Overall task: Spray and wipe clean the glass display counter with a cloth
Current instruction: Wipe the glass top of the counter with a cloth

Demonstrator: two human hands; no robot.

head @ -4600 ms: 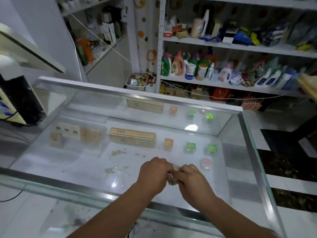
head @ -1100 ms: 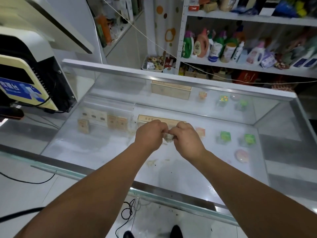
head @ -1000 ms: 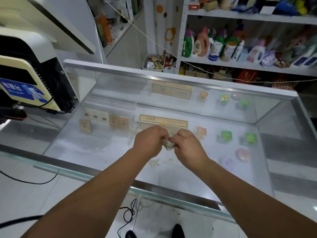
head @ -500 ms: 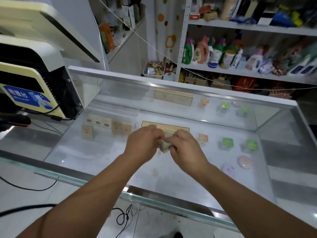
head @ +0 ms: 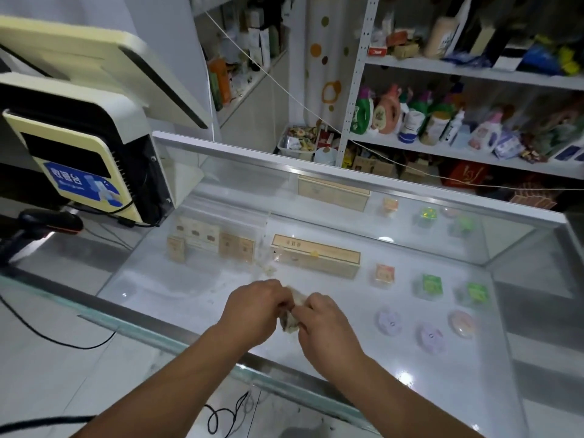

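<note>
Head view of the glass display counter (head: 164, 292) with both bare forearms entering from the lower edge of the frame and converging over the counter top, near its front edge and about midway along it. The left hand (head: 256, 308) is turned back-up, knuckles raised, its fingers curled inward toward the right hand (head: 328, 330), which is likewise back-up with curled fingers. Between the two sets of fingertips sits the cloth (head: 292, 315), a small, pale, crumpled wad, pinched from the left side by the left hand and from the right side by the right hand; only a narrow part of it shows between them. Both wrists are roughly straight and the forearms form a shallow V that meets at the cloth. Whether the cloth touches the glass or is held just above it cannot be told. A patch of pale smears (head: 266, 267) marks the glass beyond the hands, toward the middle of the top. Seen through the glass are a long tan box (head: 316, 260), a row of small tan boxes (head: 205, 238) toward the left end, two green packets (head: 431, 284) toward the right end, and round lilac and pink pieces (head: 389, 322) nearer the front right corner. A cream and black checkout terminal (head: 79, 143) stands at the counter's left end with a handheld scanner (head: 47, 222) beside it. Behind the counter's rear edge, white shelves (head: 442, 150) carry bottles and packets. A black cable (head: 227, 415) lies coiled on the floor below the front edge.
</note>
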